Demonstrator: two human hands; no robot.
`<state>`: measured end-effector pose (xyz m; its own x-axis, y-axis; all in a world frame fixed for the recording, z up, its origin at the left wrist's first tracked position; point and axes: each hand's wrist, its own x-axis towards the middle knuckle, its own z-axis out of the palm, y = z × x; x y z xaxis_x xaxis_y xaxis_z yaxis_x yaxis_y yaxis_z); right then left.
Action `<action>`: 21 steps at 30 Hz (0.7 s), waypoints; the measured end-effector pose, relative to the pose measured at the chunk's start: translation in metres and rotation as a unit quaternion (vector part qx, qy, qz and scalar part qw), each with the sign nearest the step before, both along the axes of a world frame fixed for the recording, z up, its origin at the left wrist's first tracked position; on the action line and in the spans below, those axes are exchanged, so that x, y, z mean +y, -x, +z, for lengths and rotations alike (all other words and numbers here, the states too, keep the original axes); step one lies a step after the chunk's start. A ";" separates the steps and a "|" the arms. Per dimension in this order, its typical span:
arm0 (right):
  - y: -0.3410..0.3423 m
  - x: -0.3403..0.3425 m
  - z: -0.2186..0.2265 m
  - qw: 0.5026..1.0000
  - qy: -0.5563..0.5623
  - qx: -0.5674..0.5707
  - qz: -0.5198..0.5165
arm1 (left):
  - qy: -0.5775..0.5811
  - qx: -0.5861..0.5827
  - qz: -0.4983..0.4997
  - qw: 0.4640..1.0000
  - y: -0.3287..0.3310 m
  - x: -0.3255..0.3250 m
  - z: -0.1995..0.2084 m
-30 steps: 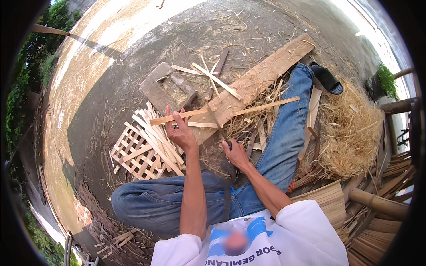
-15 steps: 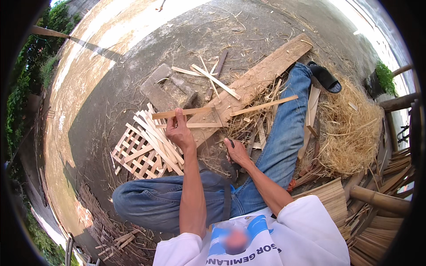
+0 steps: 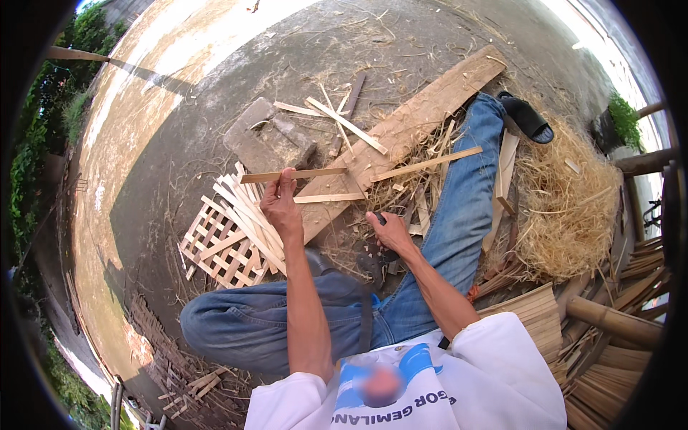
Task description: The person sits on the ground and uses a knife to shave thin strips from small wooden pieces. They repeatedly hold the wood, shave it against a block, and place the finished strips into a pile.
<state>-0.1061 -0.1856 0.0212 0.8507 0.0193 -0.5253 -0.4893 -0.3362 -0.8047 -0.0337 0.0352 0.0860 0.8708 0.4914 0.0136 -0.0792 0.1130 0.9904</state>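
Observation:
My left hand pinches a thin bamboo strip between thumb and fingers, holding it nearly level above the ground. A second pale strip runs out beside the same hand, across the wooden plank; whether the hand touches it I cannot tell. Closed around a short dark handle is my right hand, close to my lap; what the handle belongs to does not show clearly. Left of my left hand, loose pale strips lie over a woven bamboo lattice.
A broken concrete block sits beyond the lattice. Several strips cross over the plank's left edge. My outstretched leg lies along the right, next to a heap of bamboo shavings. Bamboo poles stand at lower right.
My left hand has shifted slightly left and up, and its strip has turned to show a narrower, darker face. My right hand has moved a little right and up.

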 end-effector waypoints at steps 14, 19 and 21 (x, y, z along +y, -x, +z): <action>0.010 0.000 -0.019 0.998 0.048 -0.019 -0.022 | 0.001 -0.005 -0.091 0.996 0.000 -0.007 0.002; 0.016 0.004 -0.015 0.999 0.029 -0.037 -0.010 | -0.058 0.023 -0.081 0.995 -0.003 -0.015 0.011; 0.014 -0.001 -0.029 1.000 0.021 -0.007 -0.019 | -0.052 -0.003 -0.082 0.995 -0.001 -0.015 0.012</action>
<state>-0.1204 -0.1865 -0.0079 0.8581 -0.0349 -0.5122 -0.4903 -0.3514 -0.7975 -0.0329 0.0206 0.0983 0.9390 0.3381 0.0633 -0.0751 0.0218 0.9969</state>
